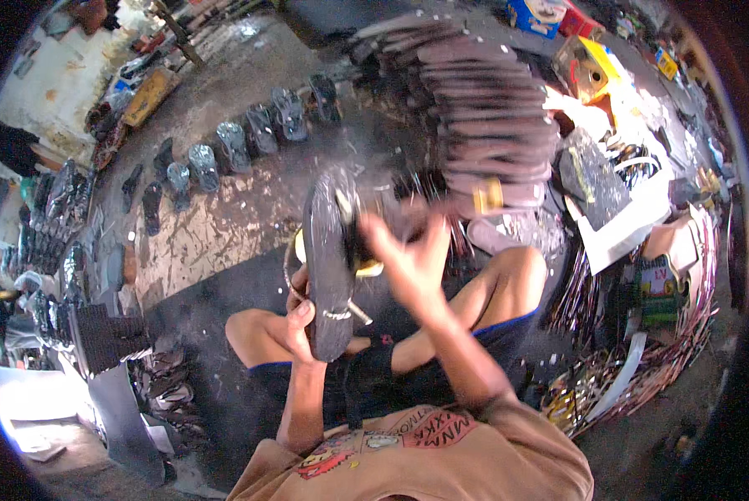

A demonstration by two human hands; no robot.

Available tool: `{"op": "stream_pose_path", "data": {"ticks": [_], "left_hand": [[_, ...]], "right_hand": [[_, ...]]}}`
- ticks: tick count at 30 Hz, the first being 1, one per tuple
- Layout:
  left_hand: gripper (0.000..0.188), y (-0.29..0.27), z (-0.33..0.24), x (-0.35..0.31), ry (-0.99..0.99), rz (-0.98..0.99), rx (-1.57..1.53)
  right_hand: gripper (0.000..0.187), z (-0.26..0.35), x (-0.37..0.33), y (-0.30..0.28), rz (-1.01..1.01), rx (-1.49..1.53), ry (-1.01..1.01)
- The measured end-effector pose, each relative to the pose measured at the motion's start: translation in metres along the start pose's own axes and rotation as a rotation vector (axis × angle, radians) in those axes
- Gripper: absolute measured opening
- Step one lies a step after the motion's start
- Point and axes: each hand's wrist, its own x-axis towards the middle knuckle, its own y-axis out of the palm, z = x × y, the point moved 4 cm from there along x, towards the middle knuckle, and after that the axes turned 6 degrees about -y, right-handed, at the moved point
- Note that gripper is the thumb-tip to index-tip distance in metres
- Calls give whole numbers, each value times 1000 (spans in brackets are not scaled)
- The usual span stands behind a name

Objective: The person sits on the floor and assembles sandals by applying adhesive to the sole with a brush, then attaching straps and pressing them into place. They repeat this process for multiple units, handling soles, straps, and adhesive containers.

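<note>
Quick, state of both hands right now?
Left hand: closed, holding the dark sole.
Right hand: blurred; whether open or holding anything cannot be told.

Mixed light: dim over the dark floor point(195, 330), at least 2 blown-out areas, a white patch point(40, 392) at lower left and the white sheet point(604, 242) at right, plus streaky glare on the dark sole point(331, 267). Right hand point(409, 263) badly motion-blurred, pile of soles point(495, 117) smeared too, left hand point(302, 321) fairly crisp. Strong fisheye bending toward the rim, black corners, bluish fringing lower left.
</note>
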Motion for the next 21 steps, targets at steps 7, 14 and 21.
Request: {"op": "stream_pose_path", "data": {"ticks": [7,14,21], "left_hand": [[77,13,-11,-3,-20,-10,-102],[43,-38,9,-15,-157,188,-390],[45,-31,-15,-11,-148,74,198]], "right_hand": [[21,0,40,11,-38,28,-82],[29,3,55,-4,53,-25,47],[25,19,120,-2,171,-258,-271]]}}
